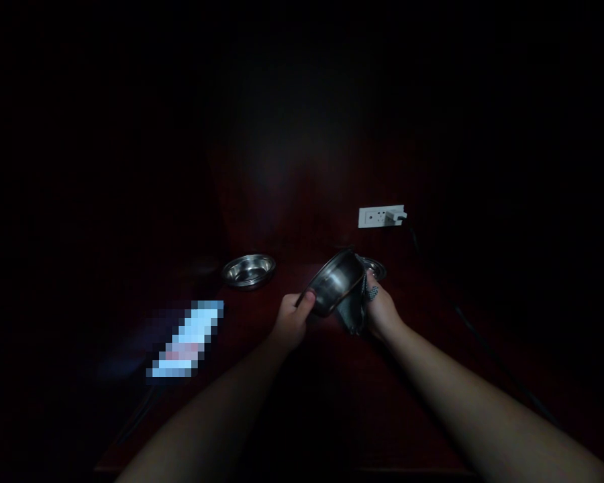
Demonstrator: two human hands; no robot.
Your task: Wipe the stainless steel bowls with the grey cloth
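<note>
A shiny metal bowl (pixel 336 282) is held tilted on its side above the dark red table. My left hand (pixel 292 320) grips its left rim, thumb against the outer wall. On the other side, my right hand (pixel 380 310) is closed around a dark checked cloth (pixel 352 314), which presses against the bowl's right side and hangs below it. Most of the right fingers are hidden behind cloth and bowl. Just behind the right hand, another metal dish (pixel 376 267) shows in part.
A second metal bowl (pixel 250 271) stands upright on the table, left of my hands. Nearer lies a lit, pixelated screen (pixel 188 341). A white wall socket (pixel 375 217) holds a plug (pixel 396 216), whose dark cable runs down the right side. Surroundings are very dark.
</note>
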